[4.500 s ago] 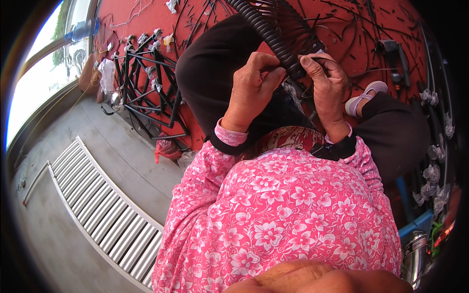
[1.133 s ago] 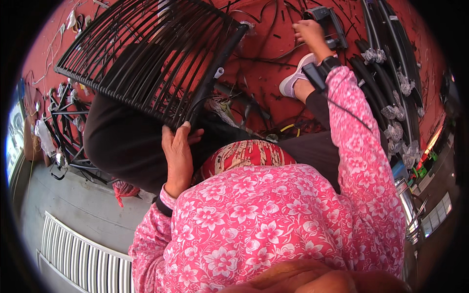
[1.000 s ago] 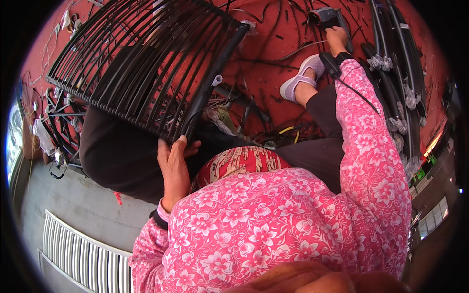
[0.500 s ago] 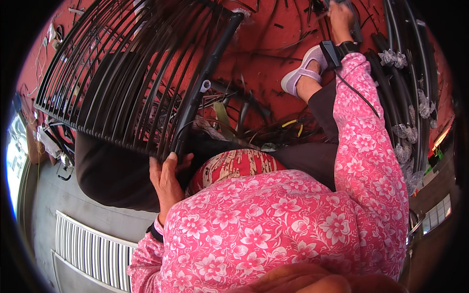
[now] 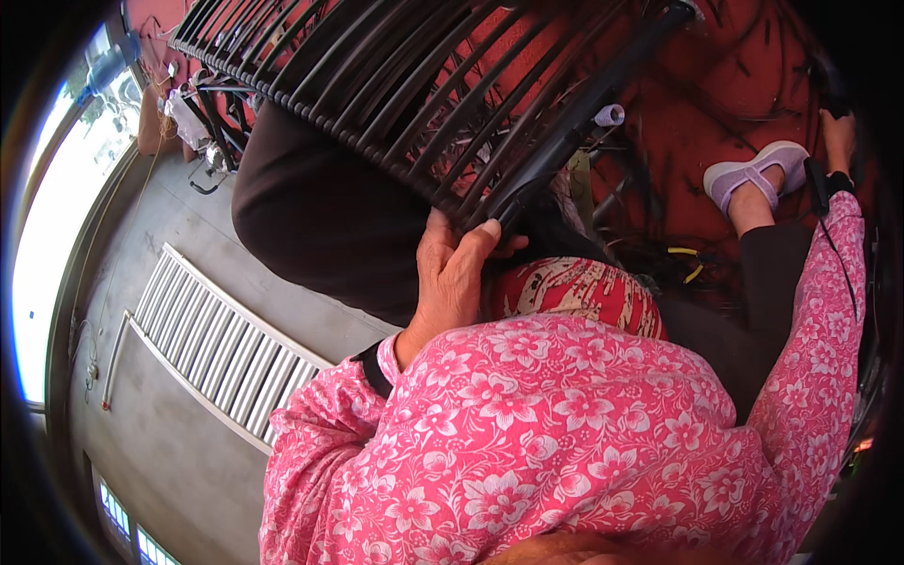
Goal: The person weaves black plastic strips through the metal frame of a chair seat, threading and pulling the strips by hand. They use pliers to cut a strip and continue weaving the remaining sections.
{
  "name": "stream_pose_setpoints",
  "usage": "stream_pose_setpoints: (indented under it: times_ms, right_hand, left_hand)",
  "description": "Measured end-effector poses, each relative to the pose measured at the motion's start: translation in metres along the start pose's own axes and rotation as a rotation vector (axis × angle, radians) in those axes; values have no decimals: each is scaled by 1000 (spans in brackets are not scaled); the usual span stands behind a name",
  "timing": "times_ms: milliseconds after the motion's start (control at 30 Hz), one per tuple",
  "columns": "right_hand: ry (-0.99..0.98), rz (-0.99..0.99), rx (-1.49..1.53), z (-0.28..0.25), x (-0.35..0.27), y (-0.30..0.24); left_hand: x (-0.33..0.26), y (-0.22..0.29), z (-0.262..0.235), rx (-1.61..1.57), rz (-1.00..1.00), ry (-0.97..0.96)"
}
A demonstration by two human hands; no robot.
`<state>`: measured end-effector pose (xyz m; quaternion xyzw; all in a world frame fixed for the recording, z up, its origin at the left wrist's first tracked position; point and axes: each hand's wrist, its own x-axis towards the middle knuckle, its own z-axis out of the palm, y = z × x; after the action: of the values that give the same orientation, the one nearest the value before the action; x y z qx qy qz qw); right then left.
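Observation:
A black frame strung with dark parallel strips [image 5: 405,104] leans across my lap, one strip wound in close turns along its lower edge. At its lower corner my left hand [image 5: 450,273] is closed, with the thumb on the thick side bar [image 5: 565,141] and the fingers partly hidden beneath. A short pale, clear-looking piece [image 5: 609,115] sits on that bar. Out at the right rim, my right hand [image 5: 837,137] is closed around something dark that I cannot make out. The wrist there carries a black band and box [image 5: 817,185] with a cable.
On the red floor [image 5: 659,179] lie dark strip scraps and yellow-handled pliers or a similar tool [image 5: 694,262]. My foot in a lilac shoe [image 5: 755,175] rests there. A white slatted rack [image 5: 212,330] lies on the grey floor at left, near a bright opening [image 5: 61,254].
The view has swung left, so everything sits further right in it. My left hand stays at the frame's corner. My right hand is now at the right rim, still closed.

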<state>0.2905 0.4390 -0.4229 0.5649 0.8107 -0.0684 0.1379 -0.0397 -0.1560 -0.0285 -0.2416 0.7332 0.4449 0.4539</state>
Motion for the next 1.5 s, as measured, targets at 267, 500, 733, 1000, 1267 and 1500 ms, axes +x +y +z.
stream_pose_setpoints:
  times_ms: [267, 500, 733, 1000, 1267, 1500]
  right_hand:
    - [104, -4, 156, -26, -3, -8]
    - [-59, 76, 675, -153, -49, -75]
    - [-590, -223, 634, -285, -156, -232]
    - [-1265, -370, 505, -314, -255, -335]
    - [-1442, -425, 548, -304, -266, -359]
    - [-1436, -493, 608, -302, -273, -365]
  left_hand:
    - [2, 8, 1, -58, -65, -10]
    - [10, 5, -9, -72, -19, -54]
    - [21, -17, -10, -55, 111, -115]
    - [32, -25, 10, -138, 193, -133]
    - [28, -26, 14, -106, 160, -172]
    - [28, -26, 14, -94, 157, -184]
